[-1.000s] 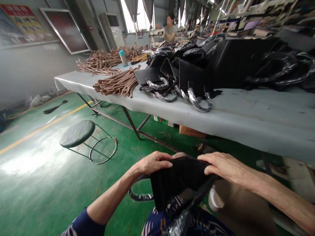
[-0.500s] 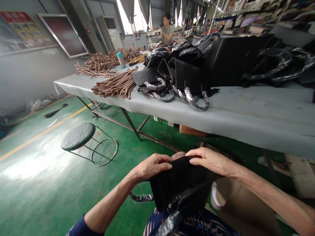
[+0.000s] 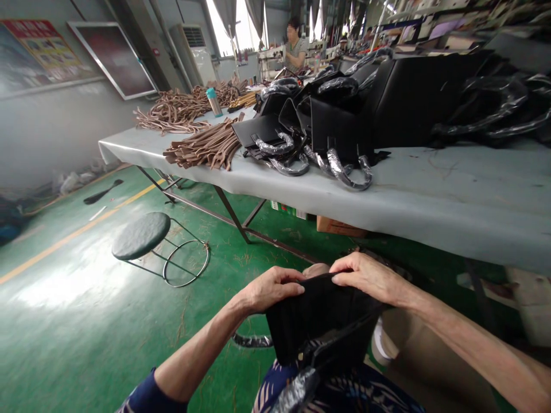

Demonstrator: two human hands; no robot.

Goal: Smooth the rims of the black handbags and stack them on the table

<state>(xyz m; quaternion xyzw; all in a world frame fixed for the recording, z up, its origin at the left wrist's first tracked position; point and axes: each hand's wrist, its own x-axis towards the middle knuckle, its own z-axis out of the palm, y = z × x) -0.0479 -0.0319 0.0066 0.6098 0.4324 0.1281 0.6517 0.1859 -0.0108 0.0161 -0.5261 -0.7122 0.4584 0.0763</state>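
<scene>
A black handbag [image 3: 318,315] rests on my lap, its mouth tipped toward me and its inside dark. My left hand [image 3: 278,289] pinches the far rim at the left, thumb inside and fingers over the outer face. Farther right along the same rim, my right hand [image 3: 365,278] grips it with thumb and fingers. One plastic-wrapped handle [image 3: 253,341] sticks out beyond the bag's left side. Another wrapped handle [image 3: 297,390] hangs on the near side, over my patterned clothing. The fingertips behind the rim are hidden.
A long table [image 3: 430,201] with a grey cover stands ahead, bearing black bags [image 3: 344,123], brown straps [image 3: 206,143] and a bottle [image 3: 213,102]. A round stool [image 3: 142,235] stands at left on the green floor. A cardboard box [image 3: 340,225] sits under the table. Another person [image 3: 296,49] sits far back.
The view has shifted slightly, so the table and stool appear a little farther right. Both hands keep their hold on the handbag's rim, and the bag hardly moves.
</scene>
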